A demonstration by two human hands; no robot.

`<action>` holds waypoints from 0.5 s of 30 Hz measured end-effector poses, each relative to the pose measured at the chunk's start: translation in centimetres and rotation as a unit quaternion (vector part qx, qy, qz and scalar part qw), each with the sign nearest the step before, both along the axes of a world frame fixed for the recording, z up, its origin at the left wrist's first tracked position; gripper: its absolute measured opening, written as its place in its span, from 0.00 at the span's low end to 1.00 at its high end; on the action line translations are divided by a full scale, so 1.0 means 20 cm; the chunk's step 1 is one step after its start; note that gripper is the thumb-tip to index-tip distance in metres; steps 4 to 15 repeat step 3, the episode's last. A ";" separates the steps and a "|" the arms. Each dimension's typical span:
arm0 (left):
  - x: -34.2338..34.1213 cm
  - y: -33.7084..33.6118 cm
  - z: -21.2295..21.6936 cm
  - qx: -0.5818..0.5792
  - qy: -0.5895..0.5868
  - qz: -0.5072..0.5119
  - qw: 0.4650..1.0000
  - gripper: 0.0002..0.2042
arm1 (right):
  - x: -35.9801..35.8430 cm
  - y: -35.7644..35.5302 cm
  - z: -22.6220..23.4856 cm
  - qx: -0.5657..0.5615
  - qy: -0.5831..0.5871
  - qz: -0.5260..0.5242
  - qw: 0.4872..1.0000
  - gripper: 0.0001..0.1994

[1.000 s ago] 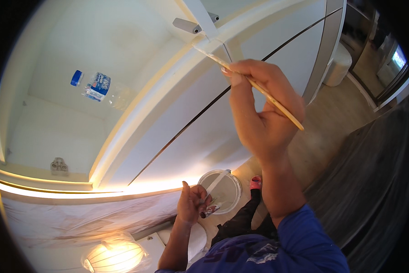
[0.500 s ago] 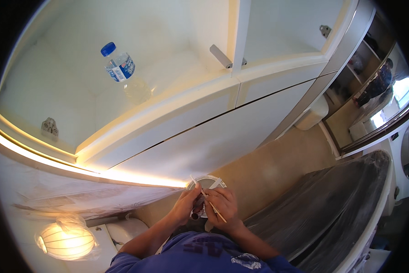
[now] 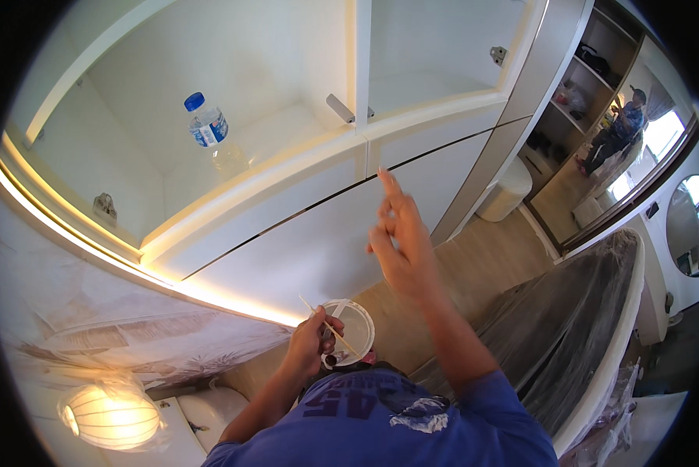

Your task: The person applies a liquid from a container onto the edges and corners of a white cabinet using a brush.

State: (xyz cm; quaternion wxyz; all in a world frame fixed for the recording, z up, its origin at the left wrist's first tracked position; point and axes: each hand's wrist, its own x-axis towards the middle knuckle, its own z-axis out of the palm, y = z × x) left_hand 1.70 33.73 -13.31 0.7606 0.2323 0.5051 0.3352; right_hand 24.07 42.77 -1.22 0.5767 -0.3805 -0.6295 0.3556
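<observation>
My left hand (image 3: pixel 309 342) is closed around a thin wooden stick (image 3: pixel 335 333) with a pale, narrow tip. Just below its fingers shows a small dark round thing (image 3: pixel 331 360); whether the hand holds that too I cannot tell. Beside and below this hand is a white round bucket (image 3: pixel 370 333) with a strip across its top. My right hand (image 3: pixel 404 245) is raised in front of the white cabinet (image 3: pixel 318 226), holding nothing visible. Its index finger stretches up toward the dark gap below the open shelf, and the other fingers are partly bent.
A clear water bottle with a blue cap (image 3: pixel 208 128) stands inside the open cabinet. A light strip (image 3: pixel 217 297) runs along its lower left edge. Plastic film covers dark furniture (image 3: pixel 544 327) at right. A lit round lamp (image 3: pixel 114 416) is at lower left, a mirror (image 3: pixel 637 148) far right.
My right hand has left the stick and risen up and to the right toward the cabinet front. My left hand keeps the stick near the bucket. The view has shifted.
</observation>
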 end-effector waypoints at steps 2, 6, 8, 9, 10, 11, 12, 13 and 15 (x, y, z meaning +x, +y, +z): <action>0.04 -0.01 -0.02 0.000 0.030 -0.009 1.000 0.27 | -0.02 0.17 0.02 0.049 0.023 -0.017 0.998 0.39; 0.04 -0.02 -0.03 -0.002 0.047 -0.010 0.999 0.27 | -0.04 0.22 0.04 0.033 0.009 -0.018 0.999 0.42; 0.04 -0.02 -0.03 -0.002 0.047 -0.010 0.999 0.27 | -0.04 0.22 0.04 0.033 0.009 -0.018 0.999 0.42; 0.04 -0.02 -0.03 -0.002 0.047 -0.010 0.999 0.27 | -0.04 0.22 0.04 0.033 0.009 -0.018 0.999 0.42; 0.04 -0.02 -0.03 -0.002 0.047 -0.010 0.999 0.27 | -0.04 0.22 0.04 0.033 0.009 -0.018 0.999 0.42; 0.04 -0.02 -0.03 -0.002 0.047 -0.010 0.999 0.27 | -0.04 0.22 0.04 0.033 0.009 -0.018 0.999 0.42; 0.04 -0.02 -0.03 -0.002 0.047 -0.010 0.999 0.27 | -0.04 0.22 0.04 0.033 0.009 -0.018 0.999 0.42; 0.04 -0.02 -0.03 -0.002 0.047 -0.010 0.999 0.27 | -0.04 0.22 0.04 0.033 0.009 -0.018 0.999 0.42; 0.04 -0.02 -0.03 -0.002 0.047 -0.010 0.999 0.27 | -0.04 0.22 0.04 0.033 0.009 -0.018 0.999 0.42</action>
